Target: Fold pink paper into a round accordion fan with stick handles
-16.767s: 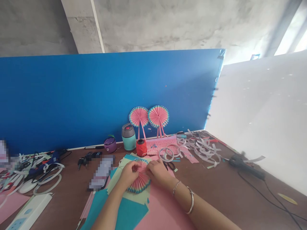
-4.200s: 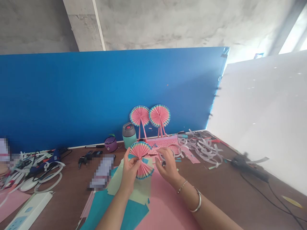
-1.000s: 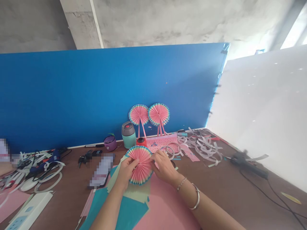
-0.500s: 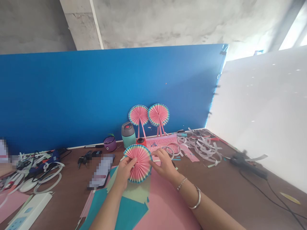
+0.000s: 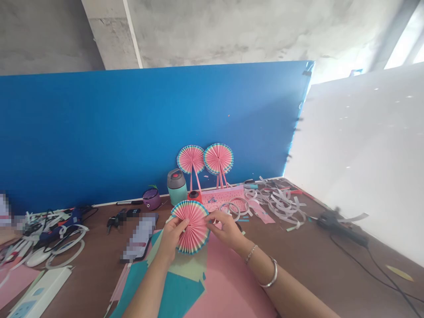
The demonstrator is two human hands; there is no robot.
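A concrete wall rises behind a blue partition panel (image 5: 132, 132) that joins a white partition (image 5: 364, 145), both bordering a brown tabletop (image 5: 285, 274). Above overlapping sheets of pale green paper (image 5: 192, 267), teal paper (image 5: 180, 293) and pink paper (image 5: 228, 282), the round pleated paper fan (image 5: 194, 232), pink with a teal-and-green striped rim, is held up facing the person. The left hand (image 5: 171, 236) grasps its left side, thumb pressed on the pleats near the centre; the right hand (image 5: 227, 229) pinches its right edge between thumb and forefinger, with a silver bangle (image 5: 274, 274) further up that arm. Behind stand two similar fans on pink paper legs, the left fan (image 5: 191, 158) and the right fan (image 5: 218, 157), near a turquoise insulated jar (image 5: 178, 194) with a grey lid. White paper strips (image 5: 283, 204) lie tangled to the right, and a blurred smartphone (image 5: 141, 236) rests left of the sheets
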